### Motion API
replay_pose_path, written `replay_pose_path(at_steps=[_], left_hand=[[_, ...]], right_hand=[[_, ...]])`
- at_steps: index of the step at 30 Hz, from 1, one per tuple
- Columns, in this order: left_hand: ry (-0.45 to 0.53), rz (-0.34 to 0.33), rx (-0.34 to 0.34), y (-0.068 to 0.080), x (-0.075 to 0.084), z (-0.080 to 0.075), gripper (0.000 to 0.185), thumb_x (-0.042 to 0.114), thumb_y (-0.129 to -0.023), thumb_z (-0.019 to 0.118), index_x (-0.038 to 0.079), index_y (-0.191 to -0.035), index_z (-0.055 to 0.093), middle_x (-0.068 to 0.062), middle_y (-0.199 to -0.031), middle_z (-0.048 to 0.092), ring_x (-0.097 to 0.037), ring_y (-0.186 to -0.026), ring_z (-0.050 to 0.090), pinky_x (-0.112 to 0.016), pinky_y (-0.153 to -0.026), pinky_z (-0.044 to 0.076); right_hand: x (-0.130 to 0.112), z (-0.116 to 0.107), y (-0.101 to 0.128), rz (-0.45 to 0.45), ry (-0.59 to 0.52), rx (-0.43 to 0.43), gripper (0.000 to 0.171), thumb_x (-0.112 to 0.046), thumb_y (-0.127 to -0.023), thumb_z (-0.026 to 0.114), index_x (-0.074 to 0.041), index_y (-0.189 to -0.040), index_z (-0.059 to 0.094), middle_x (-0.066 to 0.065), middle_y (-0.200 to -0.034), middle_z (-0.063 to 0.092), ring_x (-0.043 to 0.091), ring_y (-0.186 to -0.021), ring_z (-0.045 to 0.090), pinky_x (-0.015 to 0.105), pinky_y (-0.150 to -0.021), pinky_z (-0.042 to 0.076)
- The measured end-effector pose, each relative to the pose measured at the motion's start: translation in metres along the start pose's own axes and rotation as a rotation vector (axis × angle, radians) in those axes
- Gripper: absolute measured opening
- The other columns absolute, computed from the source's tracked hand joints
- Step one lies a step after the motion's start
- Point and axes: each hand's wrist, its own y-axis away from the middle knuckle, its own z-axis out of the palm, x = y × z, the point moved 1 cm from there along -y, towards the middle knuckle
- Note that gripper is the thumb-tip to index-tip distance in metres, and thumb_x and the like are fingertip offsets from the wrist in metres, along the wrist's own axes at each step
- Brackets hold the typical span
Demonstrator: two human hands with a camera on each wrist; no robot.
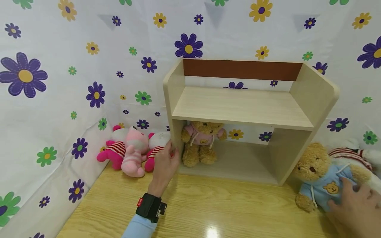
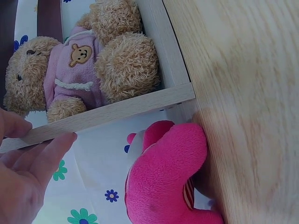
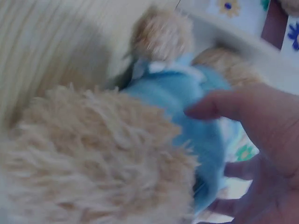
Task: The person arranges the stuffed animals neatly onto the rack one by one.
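Observation:
My left hand [image 1: 165, 164] pinches the front edge of the pale wooden shelf's [image 1: 168, 96] left side panel; in the left wrist view the thumb and fingers [image 2: 58, 144] lie on opposite sides of the board. Inside the lower compartment, a teddy bear in a pink hoodie [image 1: 204, 138] sits against that panel. At the right, my right hand [image 1: 357, 205] spreads over a teddy bear in a blue hoodie [image 1: 321, 181], which leans beside the shelf. In the right wrist view the thumb overlaps the blue cloth and the other fingers [image 3: 240, 170] reach its side.
Pink plush toys [image 1: 135, 152], several with striped clothes, lean against the wall left of the shelf. A white plush toy with red stripes [image 1: 351, 153] lies behind the blue-hoodie bear. Flower-patterned cloth [image 1: 59, 115] hangs behind the wooden table [image 1: 232, 201].

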Motion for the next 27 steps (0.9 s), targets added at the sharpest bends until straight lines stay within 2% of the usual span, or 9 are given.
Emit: replay_pose_path(at_steps=[2,4,7,10,13,16,20,23,27], left_hand=[[-0.005,0.006,0.003,0.001,-0.002,0.002,0.033,0.002,-0.092,0.068,-0.003,-0.124,0.064,-0.022,-0.078,0.073,-0.021,-0.056,0.062,-0.038,-0.050,0.049],[-0.008,0.013,0.010,0.001,-0.003,0.002,0.032,0.002,-0.091,0.068,-0.002,-0.123,0.065,-0.021,-0.074,0.072,-0.018,-0.053,0.056,-0.035,-0.048,0.046],[-0.009,0.023,0.020,0.001,-0.003,0.002,0.031,0.001,-0.091,0.068,-0.002,-0.121,0.065,-0.018,-0.070,0.070,-0.014,-0.052,0.050,-0.031,-0.047,0.042],[-0.003,0.028,0.015,0.000,-0.002,0.002,0.030,0.002,-0.091,0.068,-0.003,-0.121,0.065,-0.016,-0.067,0.068,-0.012,-0.052,0.047,-0.029,-0.047,0.039],[-0.005,0.032,0.021,-0.001,-0.002,0.003,0.030,0.001,-0.090,0.068,-0.003,-0.120,0.065,-0.015,-0.064,0.065,-0.011,-0.052,0.043,-0.027,-0.047,0.037],[-0.017,0.032,0.034,-0.002,-0.002,0.003,0.029,0.002,-0.090,0.069,-0.003,-0.118,0.066,-0.015,-0.063,0.064,-0.011,-0.052,0.042,-0.027,-0.047,0.036],[-0.003,-0.001,0.017,-0.006,-0.001,0.002,0.033,0.005,-0.090,0.069,-0.002,-0.122,0.066,-0.019,-0.075,0.072,-0.014,-0.051,0.046,-0.026,-0.047,0.031],[0.028,-0.057,-0.021,-0.010,0.000,0.002,0.041,0.009,-0.091,0.069,0.000,-0.131,0.063,-0.022,-0.096,0.077,-0.021,-0.061,0.065,-0.029,-0.048,0.038],[0.069,-0.120,-0.070,-0.016,0.001,0.003,0.045,0.015,-0.095,0.067,0.007,-0.139,0.057,-0.021,-0.103,0.076,-0.031,-0.086,0.075,-0.044,-0.066,0.058]], right_hand=[[-0.008,0.003,0.003,-0.028,0.022,-0.020,0.092,-0.024,-0.078,0.082,0.021,-0.134,0.025,0.057,-0.129,0.019,0.074,-0.133,0.013,0.083,-0.102,0.024],[-0.015,0.006,0.005,-0.111,0.038,0.076,0.095,-0.027,-0.069,0.089,0.027,-0.120,0.030,0.060,-0.128,0.018,0.075,-0.131,0.013,0.087,-0.096,0.025],[-0.021,0.013,0.008,-0.296,0.083,0.393,0.090,-0.024,-0.046,0.100,0.022,-0.091,0.036,0.057,-0.105,0.036,0.073,-0.103,0.040,0.079,-0.078,0.041],[-0.021,0.020,0.009,-0.389,0.122,0.612,0.093,-0.017,-0.033,0.100,0.020,-0.093,0.039,0.050,-0.092,0.043,0.065,-0.078,0.048,0.070,-0.060,0.044],[-0.018,0.025,0.008,-0.382,0.126,0.633,0.113,-0.015,-0.035,0.098,0.024,-0.122,0.039,0.054,-0.100,0.043,0.066,-0.074,0.048,0.070,-0.058,0.044],[-0.016,0.029,0.006,-0.317,0.135,0.583,0.136,-0.019,-0.036,0.100,0.019,-0.145,0.028,0.059,-0.111,0.041,0.070,-0.077,0.049,0.072,-0.061,0.045],[-0.015,0.032,0.005,-0.259,0.166,0.581,0.146,-0.023,-0.031,0.104,0.018,-0.147,0.025,0.061,-0.109,0.043,0.070,-0.075,0.053,0.069,-0.059,0.047],[-0.015,0.032,0.004,-0.235,0.178,0.570,0.140,-0.024,-0.033,0.105,0.019,-0.143,0.029,0.060,-0.102,0.046,0.069,-0.072,0.054,0.067,-0.056,0.047],[-0.015,0.027,-0.003,-0.170,0.109,0.368,0.126,-0.028,-0.045,0.103,0.018,-0.134,0.027,0.054,-0.091,0.042,0.069,-0.071,0.048,0.069,-0.058,0.044]])
